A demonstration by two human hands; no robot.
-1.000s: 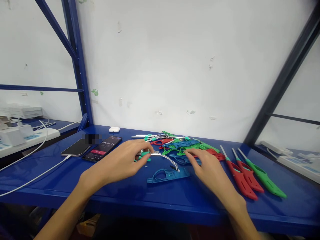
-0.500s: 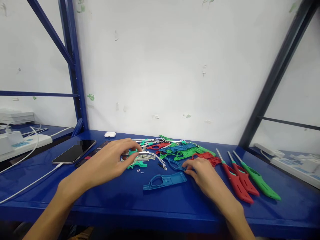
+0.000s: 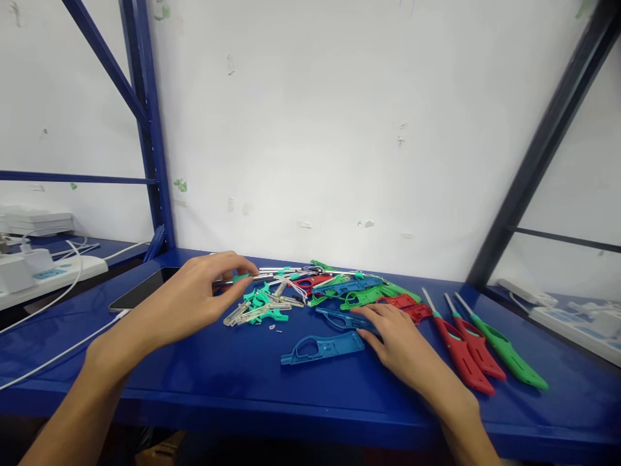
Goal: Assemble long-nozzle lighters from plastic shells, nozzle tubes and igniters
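Observation:
My left hand [image 3: 194, 301] pinches a thin metal tube with a teal collar [image 3: 245, 279], lifted just above the blue shelf [image 3: 218, 382]. Below its fingers lies a small heap of teal and clear lighter inner parts [image 3: 259, 310]. My right hand [image 3: 392, 340] rests palm down, fingers spread, its fingertips on a blue lighter half-shell [image 3: 342, 319] at the edge of a pile of blue, green and red shells [image 3: 361, 291]. Another blue half-shell [image 3: 323, 348] lies alone in front, left of that hand.
Three assembled long lighters, two red [image 3: 460, 346] and one green [image 3: 504, 353], lie side by side at the right. A dark phone [image 3: 140, 291] with a white cable [image 3: 53, 356] sits left. A white power strip [image 3: 43, 275] lies on the neighbouring shelf. Blue rack uprights stand at both sides.
My left hand has lifted the metal tube up and to the left, off the parts heap. My right hand has slid down and flattened onto the blue half-shell.

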